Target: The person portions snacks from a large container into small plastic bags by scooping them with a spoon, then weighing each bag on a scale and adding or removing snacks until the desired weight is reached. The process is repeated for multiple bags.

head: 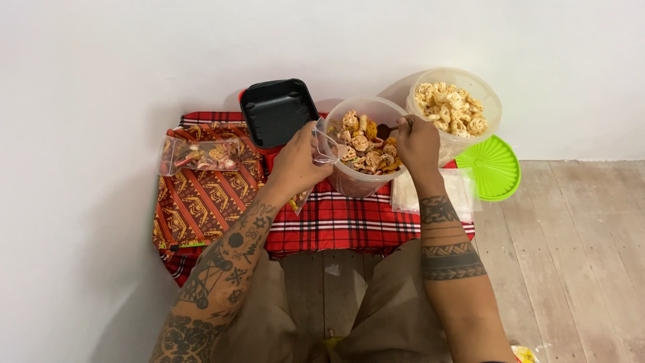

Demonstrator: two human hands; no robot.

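My left hand (295,165) grips a clear plastic bag (324,149) and holds it open against the rim of a translucent tub (349,183) of mixed crackers. Over the same tub, my right hand (415,144) is closed on a spoon (385,129) whose bowl dips among the crackers (366,144). A second, larger tub (487,101) of pale ring-shaped crackers stands behind to the right.
A black plastic tray (277,111) leans at the back. A filled clear bag of snacks (199,154) lies on the patterned red cloth (201,202) at left. A green lid (494,168) and a stack of empty bags (463,191) lie to the right. Checked cloth (349,225) covers the floor.
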